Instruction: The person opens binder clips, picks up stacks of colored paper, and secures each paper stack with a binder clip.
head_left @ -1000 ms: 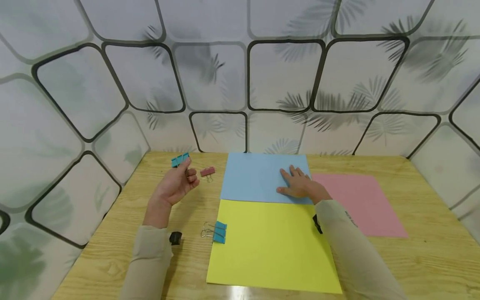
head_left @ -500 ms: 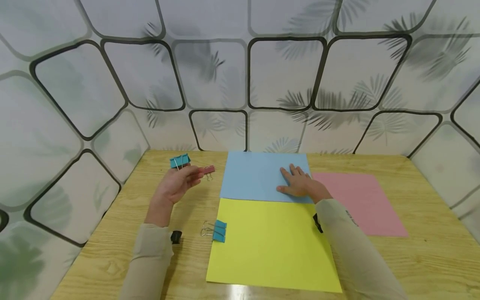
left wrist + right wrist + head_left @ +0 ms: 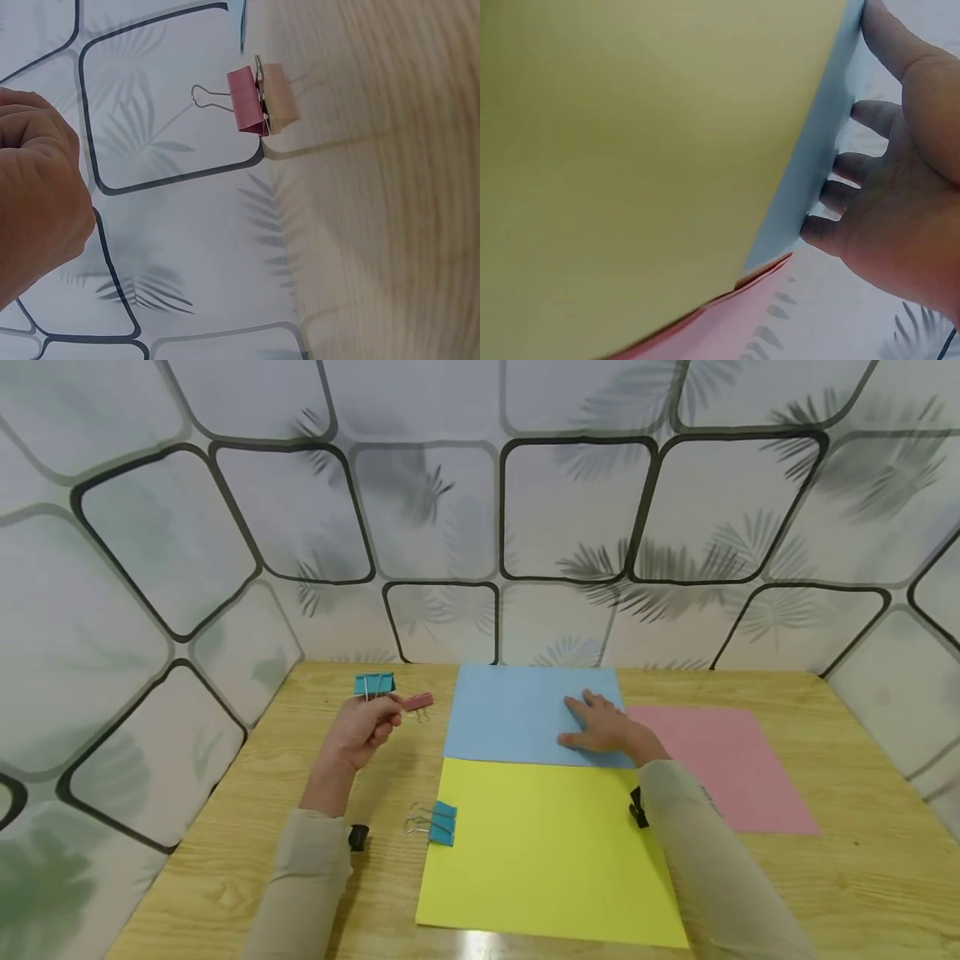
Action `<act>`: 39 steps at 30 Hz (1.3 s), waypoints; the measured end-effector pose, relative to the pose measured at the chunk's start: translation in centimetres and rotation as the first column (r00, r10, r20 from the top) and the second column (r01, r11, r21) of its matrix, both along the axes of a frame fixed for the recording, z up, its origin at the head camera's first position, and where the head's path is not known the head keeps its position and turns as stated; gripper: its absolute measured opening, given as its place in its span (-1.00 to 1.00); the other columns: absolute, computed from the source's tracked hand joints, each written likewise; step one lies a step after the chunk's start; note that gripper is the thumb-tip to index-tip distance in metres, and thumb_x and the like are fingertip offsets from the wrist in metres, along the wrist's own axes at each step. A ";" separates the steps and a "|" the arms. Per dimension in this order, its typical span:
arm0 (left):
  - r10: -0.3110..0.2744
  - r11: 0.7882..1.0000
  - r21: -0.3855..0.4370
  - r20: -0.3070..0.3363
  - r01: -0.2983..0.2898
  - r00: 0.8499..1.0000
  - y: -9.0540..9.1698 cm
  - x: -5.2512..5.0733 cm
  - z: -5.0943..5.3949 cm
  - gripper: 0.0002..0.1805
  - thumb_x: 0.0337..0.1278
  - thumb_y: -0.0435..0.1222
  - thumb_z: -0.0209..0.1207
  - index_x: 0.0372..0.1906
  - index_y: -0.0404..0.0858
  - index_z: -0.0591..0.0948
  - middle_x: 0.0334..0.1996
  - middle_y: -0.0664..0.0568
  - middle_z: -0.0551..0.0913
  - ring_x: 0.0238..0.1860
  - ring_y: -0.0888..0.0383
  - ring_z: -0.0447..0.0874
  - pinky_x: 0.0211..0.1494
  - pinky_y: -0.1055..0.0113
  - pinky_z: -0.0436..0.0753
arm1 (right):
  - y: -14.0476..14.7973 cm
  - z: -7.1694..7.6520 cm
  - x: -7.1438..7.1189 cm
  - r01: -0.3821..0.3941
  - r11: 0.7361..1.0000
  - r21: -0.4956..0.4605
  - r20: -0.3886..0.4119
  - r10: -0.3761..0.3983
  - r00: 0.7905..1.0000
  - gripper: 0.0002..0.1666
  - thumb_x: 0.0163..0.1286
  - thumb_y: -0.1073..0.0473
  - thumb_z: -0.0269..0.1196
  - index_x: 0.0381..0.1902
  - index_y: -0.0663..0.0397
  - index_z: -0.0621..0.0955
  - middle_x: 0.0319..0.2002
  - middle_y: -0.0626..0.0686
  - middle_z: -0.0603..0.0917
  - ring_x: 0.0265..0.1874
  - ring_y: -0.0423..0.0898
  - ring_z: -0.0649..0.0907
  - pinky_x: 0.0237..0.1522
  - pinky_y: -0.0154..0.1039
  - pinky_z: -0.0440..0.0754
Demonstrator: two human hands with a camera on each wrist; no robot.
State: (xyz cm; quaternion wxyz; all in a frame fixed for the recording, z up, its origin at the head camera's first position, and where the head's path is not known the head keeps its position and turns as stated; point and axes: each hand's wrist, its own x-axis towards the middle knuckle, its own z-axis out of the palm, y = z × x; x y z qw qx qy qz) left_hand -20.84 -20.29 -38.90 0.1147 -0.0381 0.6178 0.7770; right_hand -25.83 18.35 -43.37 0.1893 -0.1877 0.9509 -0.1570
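Note:
My left hand (image 3: 365, 727) has its fingers curled at the wire handles of a blue binder clip (image 3: 374, 683), pinching it near the table's back left. In the left wrist view the left hand (image 3: 37, 187) looks like a fist; the blue clip is out of sight there. Just right of the fingers lies a small pink binder clip (image 3: 417, 701). My right hand (image 3: 602, 727) rests with spread fingers on a blue sheet (image 3: 517, 714). A yellow sheet (image 3: 551, 852) overlaps the blue one's near edge. Another blue binder clip (image 3: 443, 823) sits on the yellow sheet's left edge.
A pink sheet (image 3: 731, 768) lies to the right, partly beneath the right forearm. The wooden table (image 3: 870, 877) meets a patterned backdrop (image 3: 442, 527) at its back edge and left side. Each wrist wears a small black camera (image 3: 358, 837).
My left hand has drawn its fingers together on the blue clip by the back edge, and that clip has shifted slightly right and turned. The right hand stays in place.

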 end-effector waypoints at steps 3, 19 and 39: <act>-0.017 1.000 -0.013 -0.025 0.017 1.000 0.0 0.0 -0.1 -0.90 0.36 -0.46 0.00 -0.16 -0.32 0.52 -0.63 0.13 0.61 -0.80 0.36 0.20 -0.67 0.55 0.18 | 0.3 -0.3 -0.3 0.012 0.999 -0.037 -0.020 -0.013 1.000 -0.11 0.51 -0.14 0.10 0.54 0.25 0.09 0.51 0.47 -0.07 0.46 0.49 -0.05 0.36 0.46 -0.02; -0.059 0.998 -0.022 -0.116 0.056 0.991 0.2 0.1 -0.5 -0.87 0.41 -0.41 0.05 -0.25 -0.27 0.60 -0.65 0.14 0.54 -0.84 0.34 0.12 -0.67 0.49 0.07 | 0.8 0.5 -1.4 0.283 0.958 -0.049 -0.066 -0.286 0.956 -0.33 0.38 0.18 0.19 0.37 0.33 0.33 0.33 0.56 0.13 0.32 0.52 0.15 0.17 0.45 0.27; -0.043 0.984 -0.177 -0.060 0.032 0.997 -0.8 -0.1 -0.2 -0.87 0.37 -0.36 0.08 -0.35 -0.24 0.52 -0.70 0.15 0.44 -0.83 0.32 0.05 -0.68 0.46 0.06 | 0.0 1.7 -2.3 0.507 0.859 0.067 0.036 -0.510 0.859 0.18 0.24 -0.13 0.40 0.34 0.68 0.08 0.17 0.70 0.18 0.14 0.51 0.27 0.15 0.26 0.38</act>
